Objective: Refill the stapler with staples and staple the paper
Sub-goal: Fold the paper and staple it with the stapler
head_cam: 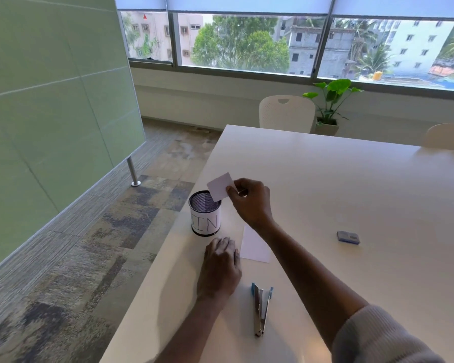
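White card stock, small and with rounded corners: that is the slip of paper (220, 186) pinched in my right grip (250, 199), thumb and fingertips closed on its right edge. I hold it in the air, tilted, with its lower corner just over the open mouth of the mesh cup (205, 217). The cup is dark wire mesh with a white label wrapped round it, lettered "BIN" by hand, and it stands near the left edge of the bench (351, 179).

My left grip (222, 265) holds nothing. It lies palm down on the bench just this side of the cup, fingers loosely together.

The stapler (261, 309) lies on the bench near me, between my two forearms and apart from both. It is swung open: two long silver metal arms lie almost side by side in a narrow V, joined at the end nearest me, with blue plastic on the far ends.

A larger white sheet (254, 247) lies flat on the bench, partly hidden under my right forearm. Well to the right sits a small blue staple box (348, 237), on its own. My right sleeve (378, 336) is pale knit, pushed up past the wrist.
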`<state>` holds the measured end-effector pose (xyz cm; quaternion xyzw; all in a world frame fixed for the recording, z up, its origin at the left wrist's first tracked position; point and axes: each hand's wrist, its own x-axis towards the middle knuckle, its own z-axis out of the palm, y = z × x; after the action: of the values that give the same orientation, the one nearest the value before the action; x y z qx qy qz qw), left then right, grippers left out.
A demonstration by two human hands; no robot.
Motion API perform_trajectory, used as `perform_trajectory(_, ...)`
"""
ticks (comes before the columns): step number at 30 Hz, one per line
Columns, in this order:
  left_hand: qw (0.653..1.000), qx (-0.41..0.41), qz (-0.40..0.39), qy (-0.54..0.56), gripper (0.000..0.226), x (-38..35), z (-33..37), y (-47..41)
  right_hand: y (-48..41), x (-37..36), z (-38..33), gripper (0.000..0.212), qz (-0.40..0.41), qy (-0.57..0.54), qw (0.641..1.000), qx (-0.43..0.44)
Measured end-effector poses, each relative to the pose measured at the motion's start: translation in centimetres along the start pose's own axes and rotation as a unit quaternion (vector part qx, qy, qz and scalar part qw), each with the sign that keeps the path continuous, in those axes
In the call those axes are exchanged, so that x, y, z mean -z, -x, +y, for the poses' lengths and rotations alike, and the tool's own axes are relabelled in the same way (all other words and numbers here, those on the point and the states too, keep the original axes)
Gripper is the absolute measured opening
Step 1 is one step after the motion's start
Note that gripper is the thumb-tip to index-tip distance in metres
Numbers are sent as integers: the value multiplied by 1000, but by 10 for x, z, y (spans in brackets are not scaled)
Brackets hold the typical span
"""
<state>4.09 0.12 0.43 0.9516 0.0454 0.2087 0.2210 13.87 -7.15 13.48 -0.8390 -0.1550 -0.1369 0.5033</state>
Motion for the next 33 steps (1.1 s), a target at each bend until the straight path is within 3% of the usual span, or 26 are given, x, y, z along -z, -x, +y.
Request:
perform_trajectory(6,1000,-1,3,-4,35,-1,-2,-3,-21,-25,-3,14,-108,156,979,79)
perform_trajectory(14,1000,-7,7,4,39,0,-2,-2,-23,-53,-3,17,-133,233,960,83)
perform_trajectory(19,1000,-12,13,10,36,0,-3,-2,-22,-64,3,9,-134,177,975,12)
perform_trajectory(23,1000,-3,11,12,41,0,-3,-2,-23,-59,5,12,-137,118,983,6)
perform_trajectory(33,1000,1,-2,7,42,4,-2,-1,-11,19,18,15,-19,-108,991,-78)
